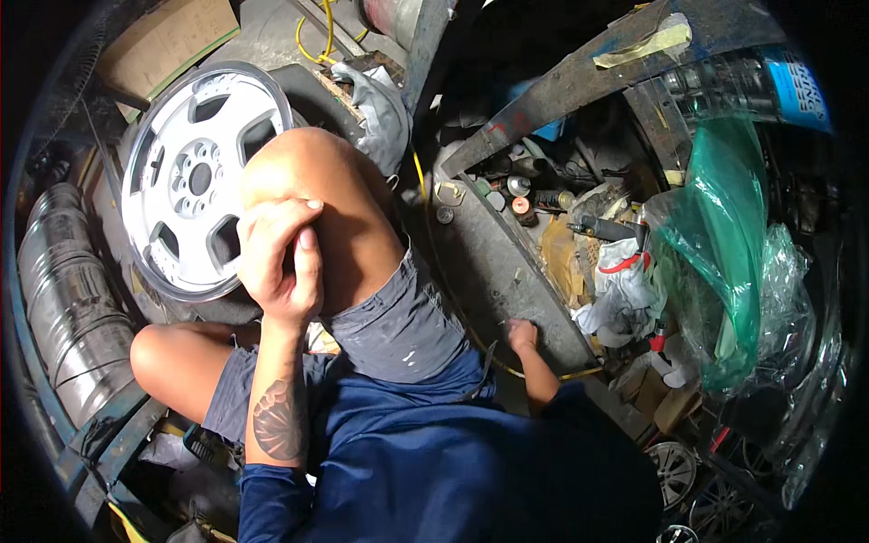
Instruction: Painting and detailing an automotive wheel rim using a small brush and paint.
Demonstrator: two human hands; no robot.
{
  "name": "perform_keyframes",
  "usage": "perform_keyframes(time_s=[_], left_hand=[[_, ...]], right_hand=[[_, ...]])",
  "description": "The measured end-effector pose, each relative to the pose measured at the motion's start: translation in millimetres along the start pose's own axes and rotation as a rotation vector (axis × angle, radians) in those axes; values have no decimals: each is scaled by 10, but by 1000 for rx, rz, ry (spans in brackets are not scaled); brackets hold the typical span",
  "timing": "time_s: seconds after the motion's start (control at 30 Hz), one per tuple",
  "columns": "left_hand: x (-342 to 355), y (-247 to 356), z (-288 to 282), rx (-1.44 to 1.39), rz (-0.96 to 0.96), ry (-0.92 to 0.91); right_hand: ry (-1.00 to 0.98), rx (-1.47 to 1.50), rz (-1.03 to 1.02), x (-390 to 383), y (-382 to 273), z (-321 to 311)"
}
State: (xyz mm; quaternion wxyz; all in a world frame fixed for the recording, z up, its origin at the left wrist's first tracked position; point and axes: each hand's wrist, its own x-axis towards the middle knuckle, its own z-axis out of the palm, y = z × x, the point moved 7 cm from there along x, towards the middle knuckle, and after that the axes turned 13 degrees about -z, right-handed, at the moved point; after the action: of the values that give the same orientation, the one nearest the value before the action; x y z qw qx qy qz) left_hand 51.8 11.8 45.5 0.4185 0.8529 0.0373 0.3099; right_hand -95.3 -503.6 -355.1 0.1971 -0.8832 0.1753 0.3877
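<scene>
My left hand (279, 262) is curled closed against my raised knee, beside a white alloy wheel (201, 179) with a polished rim. Whatever its fingers may hold is hidden. The wheel leans at my left, with wide spokes, a round centre hole and a ring of bolt holes. Off to the right, my right hand (520, 335) is down by a grey metal surface (489, 262). Its fingers are too small and blurred to read, and I cannot tell whether it touches that surface.
A yellow hose (445, 271) curves past my leg. Spray cans (523, 210), a whitish cloth (620, 281) and green plastic film (724, 244) clutter the right side under an angled metal beam (561, 90). A silvery ribbed cylinder (72, 299) stands far left; more wheels (674, 475) lie lower right.
</scene>
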Motion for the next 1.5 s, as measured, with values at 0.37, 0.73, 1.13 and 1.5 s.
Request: perform_keyframes(time_s=[0.37, 0.73, 1.13, 1.5], left_hand=[[5, 12, 79, -44, -32, -6], [2, 13, 42, -14, -16, -17], [29, 30, 57, -16, -17, -15], [-3, -8, 53, -32, -25, -11]], right_hand=[[51, -408, -124, -46, -65, -414], [113, -35, -49, -145, -77, -346], [78, 471, 6, 6, 29, -12], [0, 60, -47, -108, -435, -274]])
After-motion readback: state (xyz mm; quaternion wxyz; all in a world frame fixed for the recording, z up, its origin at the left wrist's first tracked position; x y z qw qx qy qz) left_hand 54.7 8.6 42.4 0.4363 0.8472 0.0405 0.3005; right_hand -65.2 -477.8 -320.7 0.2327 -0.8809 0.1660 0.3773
